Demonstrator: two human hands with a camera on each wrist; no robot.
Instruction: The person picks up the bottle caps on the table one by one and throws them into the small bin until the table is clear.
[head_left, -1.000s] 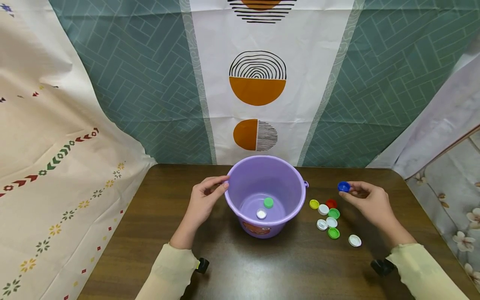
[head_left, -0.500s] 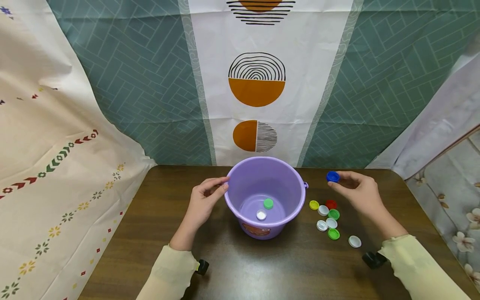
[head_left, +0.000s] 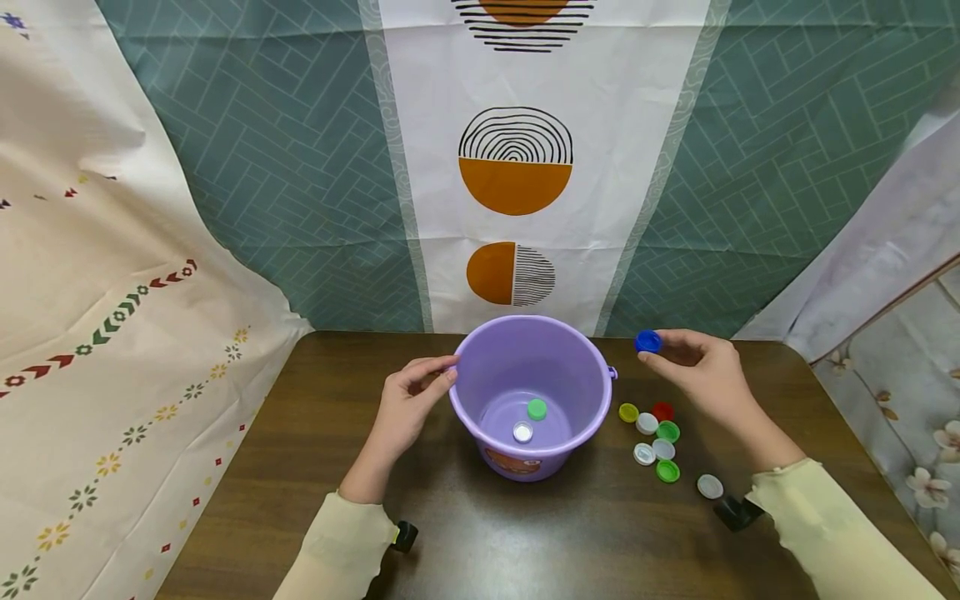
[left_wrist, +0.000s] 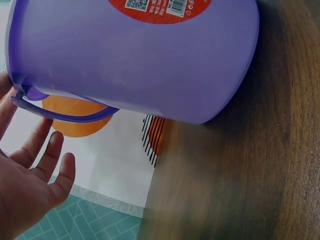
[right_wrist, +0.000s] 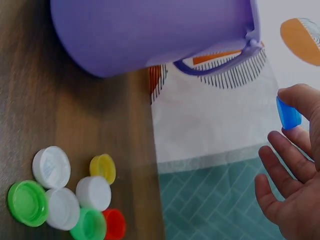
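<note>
A purple bucket (head_left: 531, 354) stands upright on the table, with a green bottle cap (head_left: 537, 408) and a white bottle cap (head_left: 522, 432) on its floor. At its left rim, my left hand (head_left: 405, 407) grips the edge between thumb and forefinger; in the left wrist view its other fingers spread beside the bucket's handle (left_wrist: 75, 118). To the right of the bucket, my right hand (head_left: 708, 377) is raised above the table and pinches a blue bottle cap (head_left: 648, 342) between thumb and forefinger. The right wrist view shows that blue cap (right_wrist: 288, 114) edge-on.
Several loose caps lie right of the bucket: yellow (head_left: 628, 412), red (head_left: 663, 412), green (head_left: 667, 471) and white (head_left: 644, 453). One white cap (head_left: 709, 487) lies apart, nearer the right sleeve. A patterned cloth (head_left: 517, 283) hangs behind the dark wooden table (head_left: 480, 542).
My right hand has moved left and upward with the blue bottle cap, closer to the bucket. My left hand has stayed on the rim.
</note>
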